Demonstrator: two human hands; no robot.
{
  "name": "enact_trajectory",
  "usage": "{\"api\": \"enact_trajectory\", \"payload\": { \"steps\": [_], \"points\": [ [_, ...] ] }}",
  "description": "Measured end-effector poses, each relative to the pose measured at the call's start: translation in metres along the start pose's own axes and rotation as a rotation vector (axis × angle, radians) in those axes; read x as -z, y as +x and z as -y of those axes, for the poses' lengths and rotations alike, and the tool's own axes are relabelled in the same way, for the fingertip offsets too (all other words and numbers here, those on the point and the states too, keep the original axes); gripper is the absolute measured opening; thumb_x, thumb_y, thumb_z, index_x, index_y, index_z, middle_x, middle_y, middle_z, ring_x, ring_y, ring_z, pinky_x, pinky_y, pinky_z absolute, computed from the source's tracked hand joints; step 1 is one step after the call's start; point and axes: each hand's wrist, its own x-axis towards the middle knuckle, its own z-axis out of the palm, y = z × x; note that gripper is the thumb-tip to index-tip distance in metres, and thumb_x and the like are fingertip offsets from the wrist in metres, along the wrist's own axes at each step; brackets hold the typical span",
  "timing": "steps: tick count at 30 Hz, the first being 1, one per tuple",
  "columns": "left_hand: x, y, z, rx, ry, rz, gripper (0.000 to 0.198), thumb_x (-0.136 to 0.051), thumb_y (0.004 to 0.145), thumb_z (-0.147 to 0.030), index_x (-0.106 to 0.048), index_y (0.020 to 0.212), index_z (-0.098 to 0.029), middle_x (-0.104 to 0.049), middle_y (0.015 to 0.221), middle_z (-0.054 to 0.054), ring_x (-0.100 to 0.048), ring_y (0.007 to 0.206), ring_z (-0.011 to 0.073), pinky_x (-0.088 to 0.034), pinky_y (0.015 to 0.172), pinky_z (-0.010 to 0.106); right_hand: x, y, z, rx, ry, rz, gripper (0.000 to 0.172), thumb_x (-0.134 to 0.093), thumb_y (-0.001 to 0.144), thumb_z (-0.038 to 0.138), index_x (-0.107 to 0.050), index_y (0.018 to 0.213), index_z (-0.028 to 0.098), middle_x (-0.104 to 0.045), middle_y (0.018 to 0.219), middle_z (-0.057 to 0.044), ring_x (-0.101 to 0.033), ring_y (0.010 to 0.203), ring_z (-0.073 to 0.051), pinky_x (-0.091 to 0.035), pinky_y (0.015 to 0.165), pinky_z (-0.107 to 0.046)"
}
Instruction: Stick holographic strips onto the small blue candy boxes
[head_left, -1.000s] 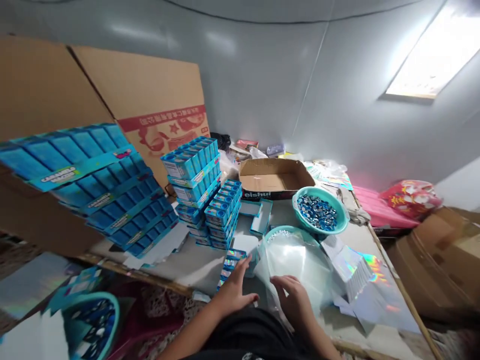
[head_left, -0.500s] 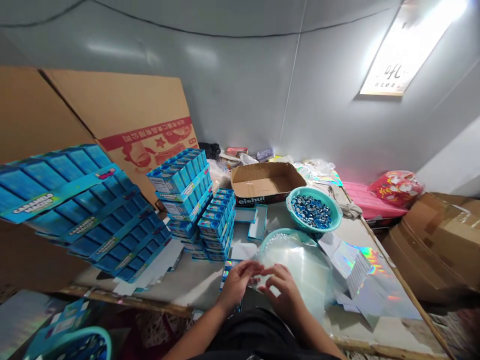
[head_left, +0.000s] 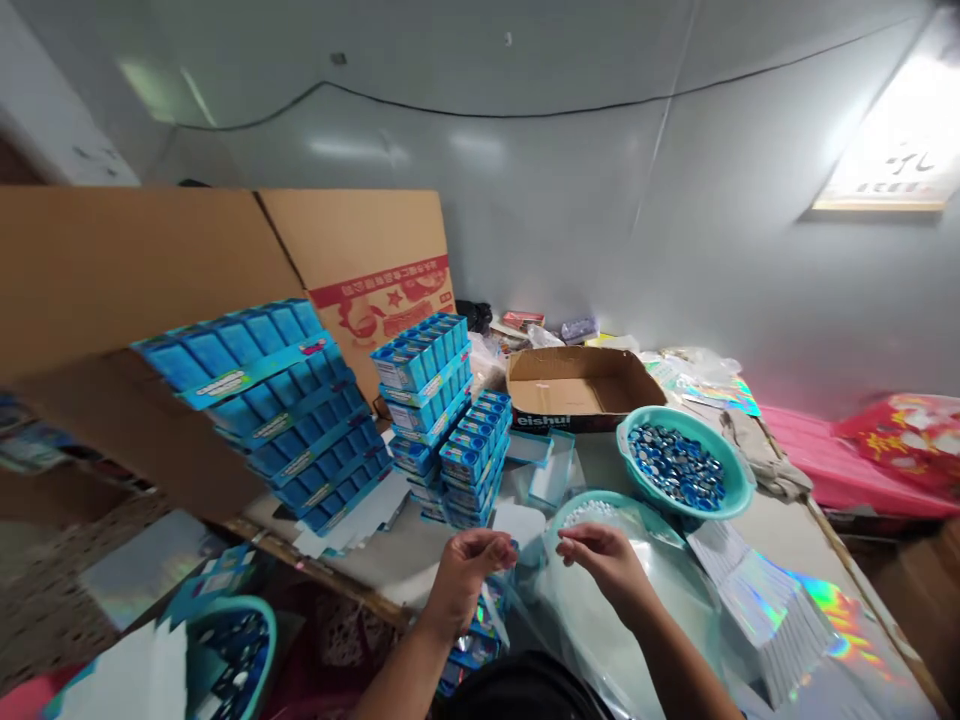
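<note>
Right hand (head_left: pixel 609 572) near film-covered basin (head_left: pixel 637 509) — left hand (head_left: pixel 469 575) apart.

The blue boxes (head_left: pixel 262 375) before you look like glossy printed card; your open carton (head_left: pixel 585 395) is matt brown cardboard. Your upper bowl (head_left: pixel 741 492) looks like smooth teal plastic, its pieces (head_left: pixel 675 468) shiny. You have clear, glossy plastic film (head_left: pixel 652 615), holographic-faced card (head_left: pixel 769 605) and a wooden bench edge (head_left: pixel 330 582).
</note>
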Motion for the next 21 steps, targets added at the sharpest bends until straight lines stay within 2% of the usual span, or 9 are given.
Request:
{"api": "enact_trajectory", "payload": {
  "steps": [2,5,9,11,14,16,18,20,21],
  "points": [
    [0.014,-0.006,-0.002,-0.059,0.026,0.001,0.052,-0.083,0.059,-0.064,-0.069,0.068,-0.014,-0.069,0.065,0.006,-0.064,0.067,0.0167,-0.051,0.074,0.029,-0.013,0.006,0.004,0.031,-0.067,0.080,0.047,-0.073,0.072,0.063,-0.069,0.070,0.016,-0.067,0.062,-0.005,-0.061,0.062,-0.017,-0.049,0.065,-0.030],
    [0.033,-0.020,-0.001,-0.088,0.041,-0.037,0.050,-0.075,0.069,-0.065,-0.063,0.063,-0.017,-0.066,0.063,0.004,-0.063,0.069,0.0172,-0.049,0.074,0.028,-0.038,0.014,0.005,0.040,-0.245,0.230,0.054,-0.060,0.078,0.070,-0.064,0.068,0.017,-0.067,0.062,-0.006,-0.060,0.060,-0.017,-0.046,0.061,-0.027],
    [0.053,-0.044,0.003,-0.021,0.012,-0.330,0.065,-0.062,0.067,-0.081,-0.050,0.050,-0.020,-0.058,0.050,0.002,-0.058,0.056,0.0184,-0.049,0.068,0.032,-0.086,0.025,-0.003,0.013,-0.480,0.334,0.066,-0.039,0.080,0.082,-0.047,0.054,0.021,-0.052,0.047,-0.002,-0.046,0.045,-0.013,-0.035,0.050,-0.027],
    [0.065,-0.059,0.001,-0.016,-0.051,-0.405,0.064,-0.062,0.067,-0.081,-0.052,0.052,-0.020,-0.061,0.054,0.004,-0.060,0.059,0.0198,-0.050,0.071,0.034,-0.111,0.029,-0.009,0.052,-0.565,0.333,0.069,-0.032,0.080,0.084,-0.040,0.051,0.023,-0.044,0.043,0.000,-0.039,0.044,-0.012,-0.031,0.050,-0.027],
    [0.090,-0.086,-0.007,-0.047,-0.167,-0.260,0.055,-0.074,0.066,-0.070,-0.072,0.085,-0.018,-0.073,0.086,0.008,-0.067,0.083,0.0236,-0.051,0.086,0.037,-0.145,0.033,-0.018,0.159,-0.642,0.296,0.069,-0.031,0.081,0.084,-0.039,0.052,0.022,-0.044,0.047,0.000,-0.038,0.050,-0.013,-0.029,0.053,-0.028],
    [0.112,-0.101,-0.010,-0.063,-0.119,-0.191,0.055,-0.079,0.066,-0.061,-0.074,0.100,-0.018,-0.074,0.096,0.009,-0.067,0.090,0.0236,-0.050,0.088,0.035,-0.165,0.034,-0.023,0.203,-0.654,0.270,0.068,-0.035,0.081,0.083,-0.040,0.052,0.021,-0.046,0.049,-0.001,-0.039,0.052,-0.013,-0.027,0.053,-0.028],
    [0.136,-0.110,-0.010,-0.089,-0.014,-0.291,0.047,-0.080,0.068,-0.059,-0.076,0.089,-0.017,-0.074,0.087,0.009,-0.066,0.081,0.0212,-0.050,0.080,0.031,-0.187,0.034,-0.027,0.176,-0.589,0.317,0.066,-0.042,0.079,0.083,-0.043,0.054,0.021,-0.046,0.049,0.000,-0.040,0.050,-0.013,-0.028,0.052,-0.028],
    [0.160,-0.112,-0.006,-0.126,0.011,-0.497,0.047,-0.081,0.064,-0.061,-0.073,0.070,-0.015,-0.071,0.071,0.008,-0.062,0.069,0.0182,-0.049,0.072,0.028,-0.210,0.034,-0.032,0.090,-0.406,0.407,0.064,-0.048,0.076,0.083,-0.049,0.061,0.021,-0.048,0.050,0.001,-0.045,0.048,-0.014,-0.034,0.051,-0.027],
    [0.172,-0.112,-0.005,-0.145,-0.036,-0.612,0.050,-0.084,0.057,-0.062,-0.068,0.061,-0.015,-0.067,0.064,0.007,-0.060,0.064,0.0169,-0.048,0.067,0.028,-0.223,0.034,-0.035,0.046,-0.294,0.438,0.063,-0.051,0.074,0.083,-0.053,0.068,0.020,-0.050,0.052,0.001,-0.049,0.049,-0.015,-0.038,0.052,-0.027]
  ]
}}
